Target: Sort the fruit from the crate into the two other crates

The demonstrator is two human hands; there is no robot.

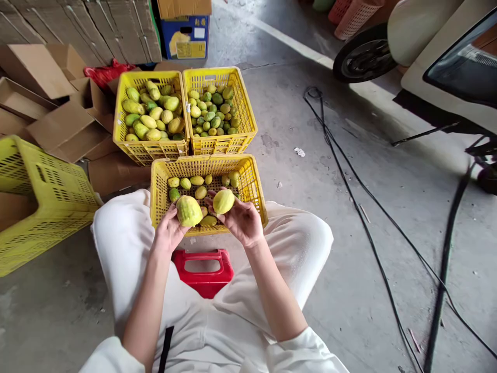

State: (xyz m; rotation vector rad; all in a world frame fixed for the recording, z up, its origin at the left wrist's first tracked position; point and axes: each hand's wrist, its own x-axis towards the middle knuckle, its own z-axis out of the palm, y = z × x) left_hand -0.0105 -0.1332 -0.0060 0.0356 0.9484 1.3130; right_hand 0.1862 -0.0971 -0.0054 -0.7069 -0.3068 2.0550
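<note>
My left hand [171, 227] is closed around a large, bumpy yellow-green lemon [189, 211]. A smoother, paler lemon [223, 201] rests in the upturned fingers of my right hand [244, 220]. Both hands are over the front yellow plastic crate [256, 181], where several smaller green and yellow lemons [196, 180] lie scattered on the bottom. Behind it stand two more yellow crates side by side. The back left crate [149, 151] holds a heap of larger lemons [156, 114], and the back right crate [248, 111] holds smaller, greener ones [214, 115].
A red plastic stool [205, 285] is between my legs. On the left are a tipped yellow crate [66, 191] and open cardboard boxes [70, 129]. Black cables [357, 207] cross the concrete floor on the right, near a white vehicle [446, 77].
</note>
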